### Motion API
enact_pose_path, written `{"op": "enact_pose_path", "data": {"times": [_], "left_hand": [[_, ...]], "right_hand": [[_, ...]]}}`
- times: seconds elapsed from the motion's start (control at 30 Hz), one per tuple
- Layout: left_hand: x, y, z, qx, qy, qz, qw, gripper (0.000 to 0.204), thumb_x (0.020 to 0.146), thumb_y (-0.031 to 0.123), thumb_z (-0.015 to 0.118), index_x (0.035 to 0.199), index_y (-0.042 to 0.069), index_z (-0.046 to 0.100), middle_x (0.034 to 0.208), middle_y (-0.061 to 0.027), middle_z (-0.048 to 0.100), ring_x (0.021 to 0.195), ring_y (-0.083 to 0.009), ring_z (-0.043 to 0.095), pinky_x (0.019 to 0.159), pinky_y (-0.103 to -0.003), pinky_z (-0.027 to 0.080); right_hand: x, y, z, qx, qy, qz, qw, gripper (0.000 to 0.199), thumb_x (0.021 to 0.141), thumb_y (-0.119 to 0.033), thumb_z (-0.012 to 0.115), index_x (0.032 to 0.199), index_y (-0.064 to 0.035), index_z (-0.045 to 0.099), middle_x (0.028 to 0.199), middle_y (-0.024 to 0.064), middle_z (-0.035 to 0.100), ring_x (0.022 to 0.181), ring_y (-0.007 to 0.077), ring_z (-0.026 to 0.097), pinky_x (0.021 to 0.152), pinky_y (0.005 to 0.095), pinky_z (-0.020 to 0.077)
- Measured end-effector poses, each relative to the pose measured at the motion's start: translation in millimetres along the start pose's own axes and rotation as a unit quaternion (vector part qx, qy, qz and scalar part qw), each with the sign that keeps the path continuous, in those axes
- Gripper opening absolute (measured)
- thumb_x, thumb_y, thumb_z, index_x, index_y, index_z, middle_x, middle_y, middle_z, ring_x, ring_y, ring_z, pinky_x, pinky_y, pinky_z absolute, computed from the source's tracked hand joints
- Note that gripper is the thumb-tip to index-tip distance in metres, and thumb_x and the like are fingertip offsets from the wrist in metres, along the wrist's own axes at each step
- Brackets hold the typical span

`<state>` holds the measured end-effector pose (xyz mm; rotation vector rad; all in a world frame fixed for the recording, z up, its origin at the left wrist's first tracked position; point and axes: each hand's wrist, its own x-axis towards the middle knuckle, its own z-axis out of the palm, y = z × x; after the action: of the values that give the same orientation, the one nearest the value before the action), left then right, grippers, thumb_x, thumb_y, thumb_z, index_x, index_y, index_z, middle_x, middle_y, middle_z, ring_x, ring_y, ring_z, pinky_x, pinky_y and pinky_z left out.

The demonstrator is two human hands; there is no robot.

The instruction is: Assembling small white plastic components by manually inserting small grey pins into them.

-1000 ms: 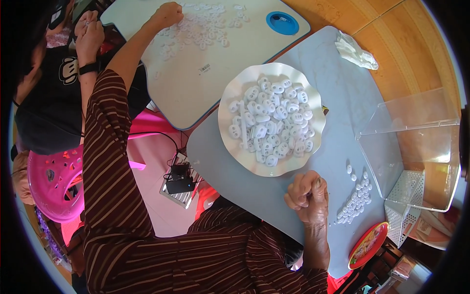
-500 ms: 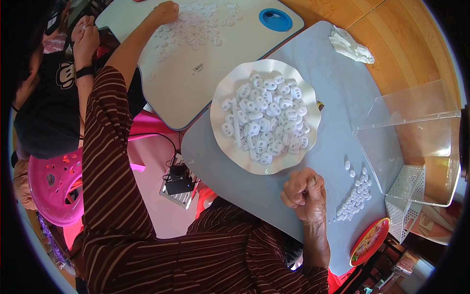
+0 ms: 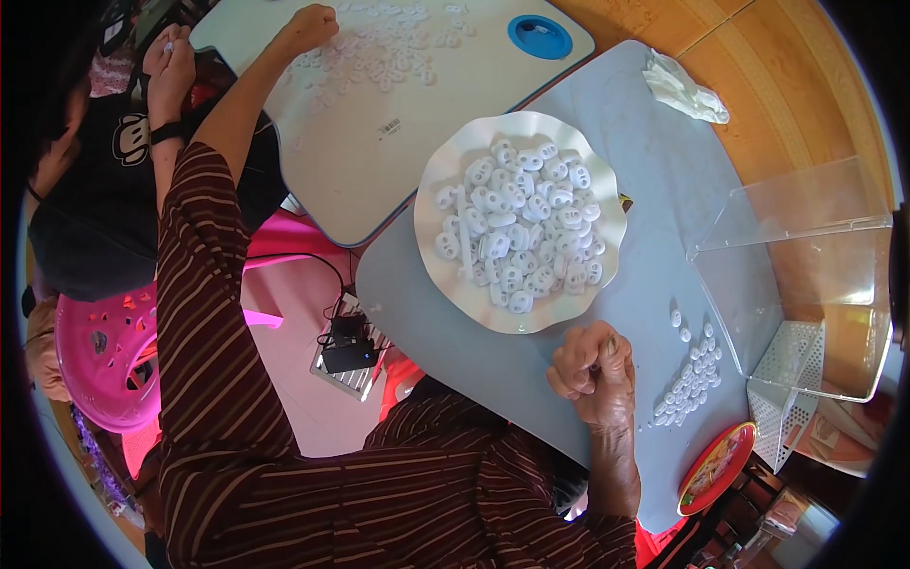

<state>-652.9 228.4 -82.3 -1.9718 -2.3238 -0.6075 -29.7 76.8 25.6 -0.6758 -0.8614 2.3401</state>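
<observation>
My left hand [image 3: 311, 28] is stretched far out over the white table, its fingers curled closed at the left edge of a spread of small translucent white pieces [image 3: 384, 59]. Whatever it may hold is hidden. Close to my body, my right hand [image 3: 597, 370] is held closed above the grey table, thumb pressed to the fingers; no object shows clearly in it. Just beyond it stands a scalloped cream bowl [image 3: 438, 284] of white oval two-holed pieces [image 3: 521, 228], like cord stoppers. A thin white strip [image 3: 465, 232] lies on them. Small white oval pieces [image 3: 690, 379] are heaped right of my right hand.
A co-worker's hands [image 3: 169, 64] hold a small white piece at the far left. A blue round dish [image 3: 540, 38], a crumpled white bag [image 3: 684, 90], a clear plastic box [image 3: 787, 275], a white perforated basket [image 3: 789, 384] and a red-rimmed tray [image 3: 718, 469] stand around the tables [image 3: 417, 294].
My left hand has drawn slightly left, away from the translucent pieces. My right hand keeps its closed pose. The whole view has shifted a little.
</observation>
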Motion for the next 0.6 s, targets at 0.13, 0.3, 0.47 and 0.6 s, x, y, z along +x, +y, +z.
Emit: {"op": "enact_pose_path", "data": {"times": [0.13,0.3,0.47,0.6], "left_hand": [[-12,31,-21,0.010,-0.054,0.026,0.998,0.010,0.072,0.007,0.054,0.076,0.003,0.061,0.070,-0.0175,0.062,0.063,-0.0263,0.061,0.059,-0.037,0.048],[-32,66,-49,-0.028,-0.119,0.002,0.993,0.011,0.073,0.008,0.053,0.082,0.003,0.058,0.067,-0.0112,0.056,0.062,-0.0221,0.055,0.055,-0.034,0.043],[-28,61,-40,-0.003,-0.110,0.077,0.991,0.016,0.073,0.007,0.054,0.089,0.005,0.057,0.065,-0.0085,0.053,0.058,-0.0176,0.049,0.054,-0.031,0.040],[-22,44,-28,-0.032,-0.048,0.078,0.995,0.011,0.071,0.012,0.056,0.065,0.004,0.062,0.062,-0.0155,0.061,0.059,-0.0331,0.059,0.057,-0.040,0.047]], "right_hand": [[0,1,0,0.004,0.001,0.000,1.000,0.039,0.095,-0.039,0.047,0.073,-0.0064,0.047,0.060,-0.0008,0.034,0.047,0.0063,0.025,0.040,0.0221,0.0230],[0,2,-3,0.015,-0.013,-0.005,1.000,0.037,0.096,-0.036,0.046,0.076,-0.0058,0.051,0.060,0.0024,0.040,0.046,0.0064,0.024,0.041,0.0228,0.0242],[0,2,-3,0.015,-0.009,-0.003,1.000,0.037,0.096,-0.036,0.045,0.075,-0.0059,0.051,0.060,0.0026,0.040,0.046,0.0064,0.024,0.041,0.0228,0.0242],[1,2,-2,0.013,-0.010,-0.003,1.000,0.037,0.096,-0.036,0.045,0.075,-0.0058,0.051,0.061,0.0027,0.040,0.046,0.0066,0.025,0.041,0.0229,0.0240]]}}
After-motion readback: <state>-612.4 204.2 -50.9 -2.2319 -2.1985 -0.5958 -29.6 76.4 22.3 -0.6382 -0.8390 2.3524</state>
